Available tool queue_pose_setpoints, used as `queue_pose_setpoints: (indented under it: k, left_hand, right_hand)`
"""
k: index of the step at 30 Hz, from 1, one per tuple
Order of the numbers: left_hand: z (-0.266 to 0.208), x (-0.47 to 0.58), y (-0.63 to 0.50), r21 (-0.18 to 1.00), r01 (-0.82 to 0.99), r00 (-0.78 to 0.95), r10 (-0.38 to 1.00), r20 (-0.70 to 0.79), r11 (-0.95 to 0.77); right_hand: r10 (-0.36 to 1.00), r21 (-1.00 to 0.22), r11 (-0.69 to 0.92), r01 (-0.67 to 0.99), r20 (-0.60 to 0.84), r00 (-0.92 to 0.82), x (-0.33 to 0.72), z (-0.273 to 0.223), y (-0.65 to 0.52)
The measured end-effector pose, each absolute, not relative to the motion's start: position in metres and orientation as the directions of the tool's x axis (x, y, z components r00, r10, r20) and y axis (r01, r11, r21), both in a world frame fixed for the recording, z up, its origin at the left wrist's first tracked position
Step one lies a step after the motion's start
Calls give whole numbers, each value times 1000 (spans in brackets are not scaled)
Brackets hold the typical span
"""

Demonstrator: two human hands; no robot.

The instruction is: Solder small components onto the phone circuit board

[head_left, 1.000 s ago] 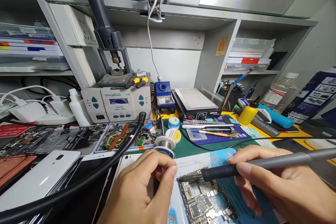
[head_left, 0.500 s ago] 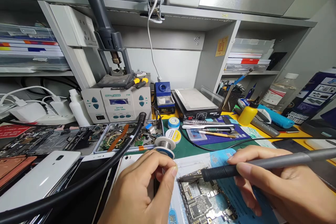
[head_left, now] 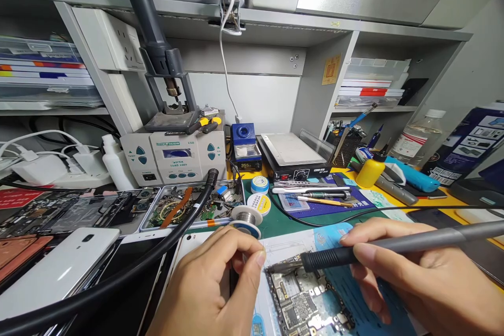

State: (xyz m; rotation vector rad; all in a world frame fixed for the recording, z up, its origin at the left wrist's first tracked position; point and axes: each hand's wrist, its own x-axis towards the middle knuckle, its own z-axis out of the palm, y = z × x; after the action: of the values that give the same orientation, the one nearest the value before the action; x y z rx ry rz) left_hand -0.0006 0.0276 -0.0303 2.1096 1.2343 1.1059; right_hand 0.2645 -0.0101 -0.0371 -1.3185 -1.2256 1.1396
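In the head view my right hand (head_left: 425, 268) grips a soldering iron (head_left: 394, 248) by its dark grey handle. The iron's metal tip points left and meets the upper left corner of a phone circuit board (head_left: 301, 304), as far as I can tell. That board lies on a blue and white sheet (head_left: 342, 278). At the board's left, my left hand (head_left: 214, 278) is closed, thumb and forefinger pinched together. A very fine wire seems to stick up from the pinch, just in front of the solder spool (head_left: 247, 216).
A thick black hose (head_left: 157, 249) crosses over phones (head_left: 74, 268) at the left. Behind stand a hot air station (head_left: 177, 155), a parts tray (head_left: 151, 218), a soldering station (head_left: 246, 147) and a hot plate (head_left: 293, 149). Tweezers and tools (head_left: 315, 191) lie beyond the board.
The view has shifted very slightly. Both hands, the soldering iron and the board keep the same positions relative to each other.
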Motion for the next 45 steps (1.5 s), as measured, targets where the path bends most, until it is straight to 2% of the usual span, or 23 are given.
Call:
queue_pose_setpoints:
  k: [6,11,18,37,45]
  left_hand:
    - [-27,1,25,711,516,273,879,391,-477]
    - [-27,1,23,719,505,259,878,401,-477]
    - [-26,2,22,737,506,256,894,368,-448]
    - [-29,1,26,706,519,288,876,387,-482]
    - [-26,3,23,735,512,249,896,369,-445]
  right_hand:
    - [987,-993,-79,84,-66,147,247,-18,-11]
    - [995,-996,-49,75,-42,86,253,-24,-10]
    - [993,-998,-64,30,-60,104,248,-20,-10]
    - [998,-997,-42,60,-39,55,258,-28,-12]
    - [998,-998,-33,47,-30,51,257,-30,-10]
